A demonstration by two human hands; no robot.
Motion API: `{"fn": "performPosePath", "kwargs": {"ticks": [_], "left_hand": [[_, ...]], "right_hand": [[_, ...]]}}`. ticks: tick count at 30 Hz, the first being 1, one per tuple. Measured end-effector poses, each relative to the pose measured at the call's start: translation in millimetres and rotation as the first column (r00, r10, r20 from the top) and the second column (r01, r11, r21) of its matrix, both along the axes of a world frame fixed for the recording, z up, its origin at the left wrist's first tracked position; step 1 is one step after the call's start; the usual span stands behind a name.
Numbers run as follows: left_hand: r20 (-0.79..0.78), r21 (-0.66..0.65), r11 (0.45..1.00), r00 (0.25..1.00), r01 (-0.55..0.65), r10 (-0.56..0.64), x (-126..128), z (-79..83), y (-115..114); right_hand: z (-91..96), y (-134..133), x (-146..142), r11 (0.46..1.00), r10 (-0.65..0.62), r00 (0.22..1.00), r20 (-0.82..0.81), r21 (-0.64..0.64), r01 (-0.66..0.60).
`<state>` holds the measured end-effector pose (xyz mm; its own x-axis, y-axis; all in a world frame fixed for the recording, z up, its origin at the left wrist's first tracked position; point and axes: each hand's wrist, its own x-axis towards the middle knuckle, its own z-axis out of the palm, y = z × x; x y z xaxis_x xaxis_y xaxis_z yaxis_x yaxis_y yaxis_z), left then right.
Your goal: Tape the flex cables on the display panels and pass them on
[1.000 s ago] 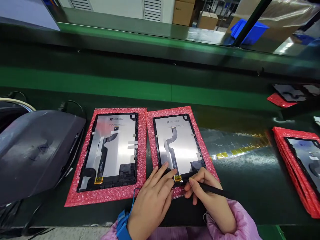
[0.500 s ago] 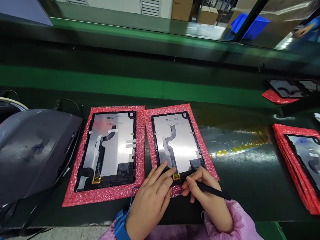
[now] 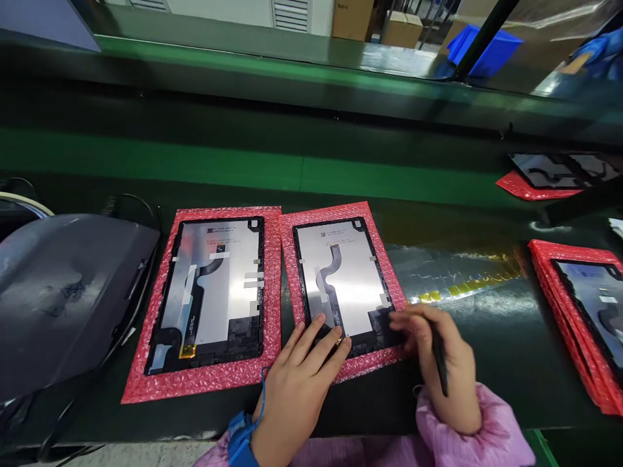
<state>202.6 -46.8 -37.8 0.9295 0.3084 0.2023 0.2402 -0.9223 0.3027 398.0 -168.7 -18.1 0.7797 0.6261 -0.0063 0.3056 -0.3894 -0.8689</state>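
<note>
Two tablet screen panels lie back side up on pink bubble-wrap sheets. My left hand (image 3: 304, 376) rests flat on the lower edge of the right panel (image 3: 357, 285), fingers stretched, covering most of the gold-coloured end of its flex cable (image 3: 333, 292). At that panel's lower right corner is my right hand (image 3: 440, 350), curled around a slim black tool (image 3: 439, 360). The tool slants back towards the wrist; its kind is not clear. The left panel (image 3: 219, 285) lies beside them, untouched, with its dark flex cable and orange-gold tape showing. A blue strap (image 3: 241, 438) circles my left wrist.
A grey machine (image 3: 68, 298) with cables stands at the left. A strip of yellow tape pieces on clear film (image 3: 452, 288) lies right of the panels. Stacked bubble-wrap sheets (image 3: 559, 324) carry another panel at far right. Beyond the bench are a blue bin (image 3: 487, 50) and a person's sleeve (image 3: 601, 52).
My right hand has moved right, away from the cable's gold end, still with the black tool. My left fingers have shifted slightly right over that end.
</note>
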Motion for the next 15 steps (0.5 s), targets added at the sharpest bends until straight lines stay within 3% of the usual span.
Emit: {"fn": "performPosePath", "kwargs": {"ticks": [3, 7, 12, 15], "left_hand": [[0.019, 0.011, 1.000, 0.999, -0.026, 0.026, 2, -6.2, -2], [0.002, 0.065, 0.998, 1.000, 0.000, 0.000, 1, -10.6, -1], [0.028, 0.244, 0.970, 0.999, 0.021, -0.029, -5, -19.5, 8], [0.101, 0.331, 0.944, 0.993, 0.023, -0.059, -5, -33.0, 15]], "right_hand": [[8.3, 13, 22, 0.992, 0.042, 0.982, 0.187, -0.127, -0.019], [6.5, 41, 32, 0.970, 0.096, 0.985, 0.143, -0.236, -0.060], [-3.7, 63, 38, 0.989, 0.132, 0.991, 0.032, -0.073, -0.130], [0.8, 76, 46, 0.975, 0.216, 0.976, -0.010, 0.058, -0.215]]}}
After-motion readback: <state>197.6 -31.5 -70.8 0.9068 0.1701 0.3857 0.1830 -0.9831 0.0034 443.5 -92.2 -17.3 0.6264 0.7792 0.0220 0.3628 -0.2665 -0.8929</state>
